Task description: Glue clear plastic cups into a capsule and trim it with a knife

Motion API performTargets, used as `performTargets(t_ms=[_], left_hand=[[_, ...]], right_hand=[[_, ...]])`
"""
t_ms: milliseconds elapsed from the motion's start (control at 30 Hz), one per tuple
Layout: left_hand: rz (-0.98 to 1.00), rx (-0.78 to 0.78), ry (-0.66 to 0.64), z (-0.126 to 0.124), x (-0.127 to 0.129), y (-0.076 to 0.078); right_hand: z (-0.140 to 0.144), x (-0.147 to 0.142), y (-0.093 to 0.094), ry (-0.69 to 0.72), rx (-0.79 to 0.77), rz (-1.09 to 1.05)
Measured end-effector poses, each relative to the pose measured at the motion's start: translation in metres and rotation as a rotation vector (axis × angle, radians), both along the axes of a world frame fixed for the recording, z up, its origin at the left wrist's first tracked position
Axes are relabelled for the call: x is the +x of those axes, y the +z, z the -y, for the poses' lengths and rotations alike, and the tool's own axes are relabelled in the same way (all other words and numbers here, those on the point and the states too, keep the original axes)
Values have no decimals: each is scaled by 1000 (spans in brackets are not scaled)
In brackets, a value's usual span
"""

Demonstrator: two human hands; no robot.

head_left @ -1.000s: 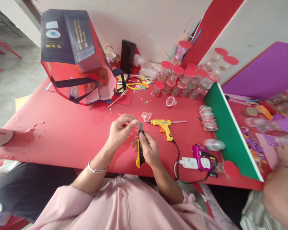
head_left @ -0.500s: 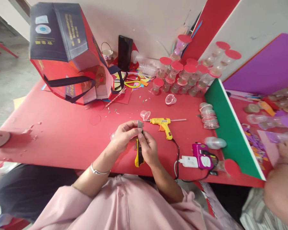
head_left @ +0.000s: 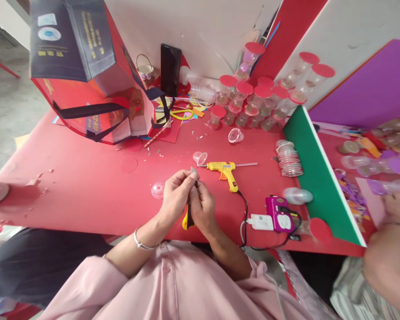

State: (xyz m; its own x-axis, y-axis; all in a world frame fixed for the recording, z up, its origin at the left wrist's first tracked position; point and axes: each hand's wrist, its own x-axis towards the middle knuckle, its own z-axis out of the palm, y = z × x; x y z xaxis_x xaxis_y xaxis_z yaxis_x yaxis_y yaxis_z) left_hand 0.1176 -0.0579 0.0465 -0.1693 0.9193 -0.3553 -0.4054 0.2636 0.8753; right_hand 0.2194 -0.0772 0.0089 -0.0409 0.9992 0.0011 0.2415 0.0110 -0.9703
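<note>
Hands drawn closer together over the utility knife, clear plastic lid now uncovered beside them

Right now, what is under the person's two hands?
The lower end of a yellow-and-black cutter shows below the left hand and right hand, a grey blade-like piece above. The cutter's middle is covered, as is the red table directly beneath.

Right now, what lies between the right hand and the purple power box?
In the head view, a black cord, a white cable and a white adapter lie between the right hand and the purple power box.
</note>
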Motion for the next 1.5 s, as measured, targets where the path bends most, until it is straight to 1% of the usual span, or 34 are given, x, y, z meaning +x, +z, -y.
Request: performTargets(t_ms=[133, 333, 433, 633, 833, 1000, 1167, 1333, 1500], left_hand=[[1, 29, 33, 0, 2, 2], [5, 56, 80, -2, 3, -3], [-17, 54, 69, -2, 2, -3], [-20, 32, 39, -1, 3, 2], [22, 44, 69, -1, 3, -2], [28, 35, 71, -1, 3, -5], [34, 58, 82, -1, 2, -6], [55, 60, 46, 0, 0, -6], [62, 58, 100, -1, 0, -5]], right_hand=[[1, -1, -2, -7, 26, 27], [2, -1, -4, 23, 32, 17], [1, -1, -2, 20, 19, -13], [-1, -2, 0, 1, -9, -58], [0, -2, 2, 4, -4, 5], [1, -2, -2, 13, -13, 21], [2, -1, -5, 32, 12, 45], [1, -2, -3, 36, 12, 23], [1, -3, -3, 47, 100, 81]])
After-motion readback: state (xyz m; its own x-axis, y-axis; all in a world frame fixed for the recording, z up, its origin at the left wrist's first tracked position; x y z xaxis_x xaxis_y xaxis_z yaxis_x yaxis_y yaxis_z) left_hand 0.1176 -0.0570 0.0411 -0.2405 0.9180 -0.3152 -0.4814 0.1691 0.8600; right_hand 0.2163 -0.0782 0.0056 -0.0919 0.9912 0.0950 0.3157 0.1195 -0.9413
